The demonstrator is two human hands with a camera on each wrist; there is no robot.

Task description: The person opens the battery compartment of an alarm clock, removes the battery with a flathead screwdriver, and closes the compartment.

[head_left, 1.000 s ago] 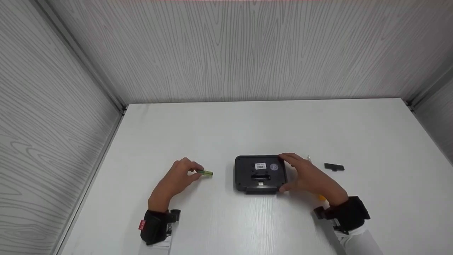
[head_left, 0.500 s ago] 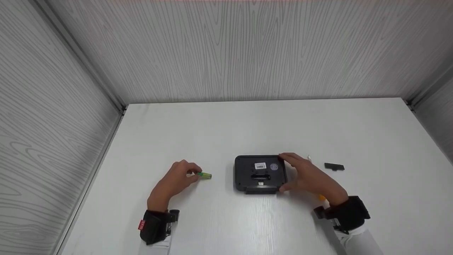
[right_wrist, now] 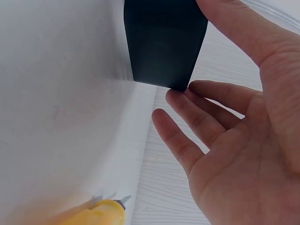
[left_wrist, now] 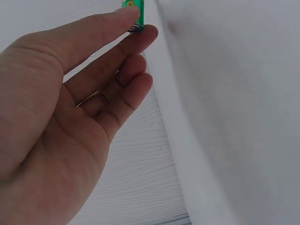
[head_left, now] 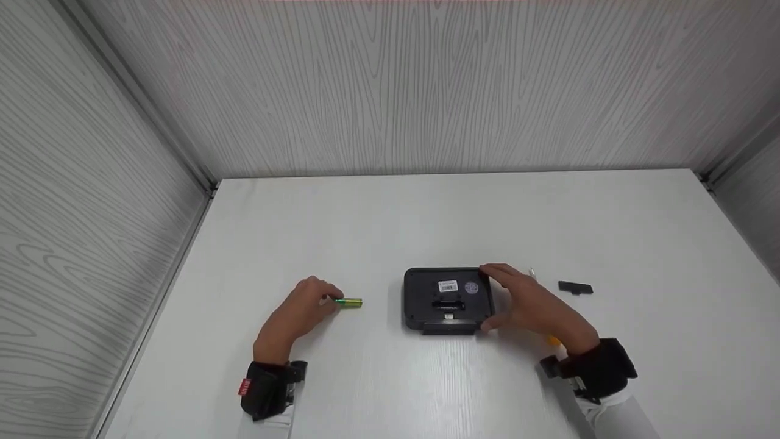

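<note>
On my feed the white table [head_left: 426,213] fills the middle of the frame. At lower centre lies the black device [head_left: 448,300], back up, my right hand [head_left: 533,308] clasping its right edge between thumb and fingers. Right of it sits a small black cover [head_left: 575,287]. Left of centre my left hand [head_left: 298,314] pinches the green battery [head_left: 350,302] by its end; such a shallow grip could let it roll away.

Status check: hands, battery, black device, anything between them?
Left hand pinches green battery on the table. Right hand grips black device by its right edge. Nothing between battery and device; small black cover lies off right.
</note>
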